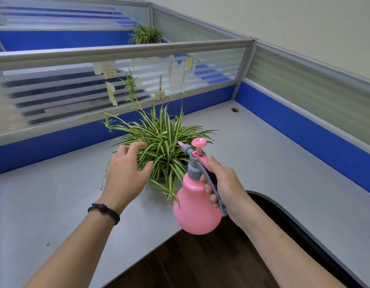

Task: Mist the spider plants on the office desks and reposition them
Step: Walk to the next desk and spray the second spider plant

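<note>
A spider plant [163,140] with striped green and white leaves stands on the grey corner desk [273,159]; its pot is mostly hidden by foliage. My left hand [126,173] reaches into the leaves on the plant's left side, fingers relaxed and spread. My right hand [223,183] grips the grey handle of a pink spray bottle [195,206], held above the desk's front edge with its nozzle pointing at the plant. A second spider plant [145,35] sits behind the partition, in the cubicle beyond.
Frosted glass partitions [76,88] with blue lower panels enclose the desk at the back and right. Paper notes [175,73] are stuck on the glass. A cable hole [235,110] lies in the far corner. Dark wooden floor [200,262] shows below the desk's curved cut-out.
</note>
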